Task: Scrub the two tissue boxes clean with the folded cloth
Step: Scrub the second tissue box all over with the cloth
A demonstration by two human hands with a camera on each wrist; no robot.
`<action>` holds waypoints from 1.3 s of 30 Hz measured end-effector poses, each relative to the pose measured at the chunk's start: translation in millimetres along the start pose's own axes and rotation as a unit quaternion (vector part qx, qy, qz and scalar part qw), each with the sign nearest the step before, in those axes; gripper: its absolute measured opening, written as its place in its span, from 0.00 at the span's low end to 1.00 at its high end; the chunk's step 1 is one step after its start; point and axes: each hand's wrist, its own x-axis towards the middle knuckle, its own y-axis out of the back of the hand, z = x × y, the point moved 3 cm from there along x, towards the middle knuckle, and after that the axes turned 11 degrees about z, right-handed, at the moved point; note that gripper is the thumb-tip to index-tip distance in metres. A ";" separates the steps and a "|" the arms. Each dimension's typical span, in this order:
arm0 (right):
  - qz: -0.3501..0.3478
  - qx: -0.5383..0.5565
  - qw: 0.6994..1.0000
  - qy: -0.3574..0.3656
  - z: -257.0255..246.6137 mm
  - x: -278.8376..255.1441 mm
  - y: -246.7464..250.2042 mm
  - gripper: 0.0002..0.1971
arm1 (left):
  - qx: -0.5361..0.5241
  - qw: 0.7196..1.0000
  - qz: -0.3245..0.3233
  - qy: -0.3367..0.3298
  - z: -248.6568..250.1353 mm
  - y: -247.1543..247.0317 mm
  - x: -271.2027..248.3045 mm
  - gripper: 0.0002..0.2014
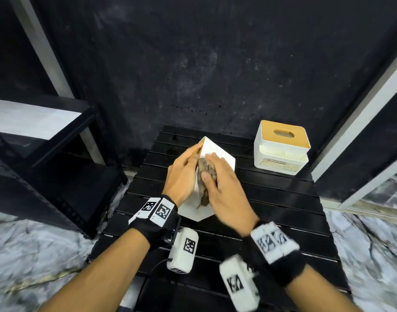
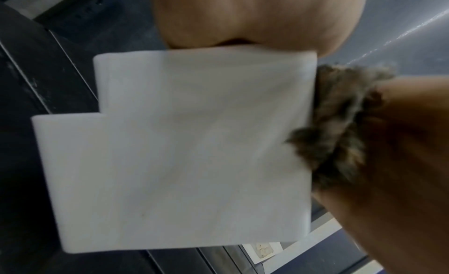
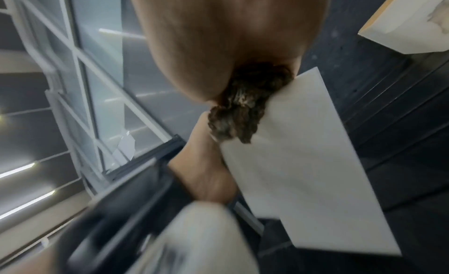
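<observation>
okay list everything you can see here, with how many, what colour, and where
tissue box: one, white, tilted on the table's middle, held
second tissue box: one, white with a tan wooden lid, upright at the table's far right
folded cloth: one, mottled brown, pressed to the tilted box
table: one, black slats, centre
shelf unit: one, black frame, left
floor: grey marble pattern
left hand: steadies the tilted box's left side
right hand: holds the cloth against the box
</observation>
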 end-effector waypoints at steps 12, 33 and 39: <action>-0.038 -0.041 0.998 -0.016 4.0 47.1 6.0 0.20 | -0.005 1.000 0.007 -0.007 1.9 6.3 1.1 0.17; -0.099 -0.016 0.987 -0.123 23.8 100.0 19.1 0.17 | -0.029 0.991 -0.048 0.121 6.5 18.4 15.1 0.13; -0.068 0.032 0.987 -0.140 37.4 88.2 23.1 0.15 | -0.115 0.950 -0.040 0.288 13.3 9.9 26.3 0.08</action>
